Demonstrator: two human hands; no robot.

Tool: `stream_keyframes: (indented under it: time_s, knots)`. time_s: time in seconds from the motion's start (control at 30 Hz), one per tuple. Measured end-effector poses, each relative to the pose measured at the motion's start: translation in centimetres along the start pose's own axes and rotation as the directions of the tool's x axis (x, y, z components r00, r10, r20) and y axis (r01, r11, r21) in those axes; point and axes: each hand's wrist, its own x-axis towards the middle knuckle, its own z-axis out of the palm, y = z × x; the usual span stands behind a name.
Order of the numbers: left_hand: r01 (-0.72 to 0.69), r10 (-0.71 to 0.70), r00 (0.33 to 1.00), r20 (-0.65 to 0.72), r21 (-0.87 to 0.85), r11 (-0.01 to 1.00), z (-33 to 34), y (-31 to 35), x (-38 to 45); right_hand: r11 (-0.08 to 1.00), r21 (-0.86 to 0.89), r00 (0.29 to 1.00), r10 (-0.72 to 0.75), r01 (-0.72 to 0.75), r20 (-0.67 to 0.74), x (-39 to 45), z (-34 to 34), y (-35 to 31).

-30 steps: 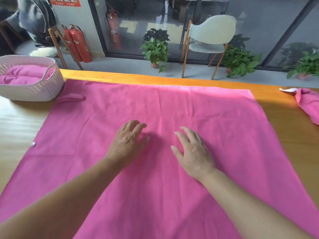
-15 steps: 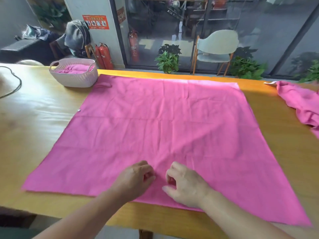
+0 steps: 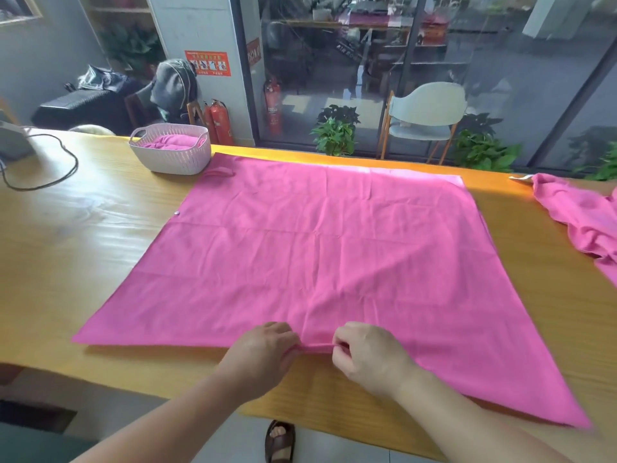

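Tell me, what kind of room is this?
Probably a workroom or office: a long wooden table with a pink cloth, red fire extinguishers under a safety poster, and a glass wall.

plain pink cloth, white woven-pattern basket, yellow wood-grain table

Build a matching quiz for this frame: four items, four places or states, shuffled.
1 spread pink cloth
2 basket
3 black cable
4 crumpled pink cloth

A far left of the table
B table's right end
C near edge pinched by left hand and right hand
D holds pink fabric, by the spread cloth's far left corner

Pairs: 1-C, 2-D, 3-A, 4-B
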Motion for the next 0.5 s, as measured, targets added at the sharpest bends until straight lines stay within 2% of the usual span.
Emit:
stream_keyframes:
  time_s: [0.07,0.2,0.33,0.5]
  knots:
    - [0.073,-0.074,0.997,-0.018,-0.052,0.996,-1.1,-0.4,0.7,0.998,0.049,0.999,0.045,-0.044,-0.002,0.0,-0.8,0.6]
    - [0.156,-0.157,0.987,-0.008,-0.103,0.982,-3.3,-1.2,3.2,0.998,0.000,0.997,0.065,-0.065,0.044,0.4,-2.2,1.7]
    - [0.194,-0.192,0.981,0.029,-0.156,0.969,-6.0,-2.7,6.8,0.987,0.107,0.992,0.125,-0.123,-0.017,3.1,-5.6,3.0]
    - [0.233,-0.225,0.971,0.078,-0.136,0.963,-9.3,-6.1,12.0,0.976,0.143,0.986,0.162,-0.164,0.026,8.5,-10.9,5.3]
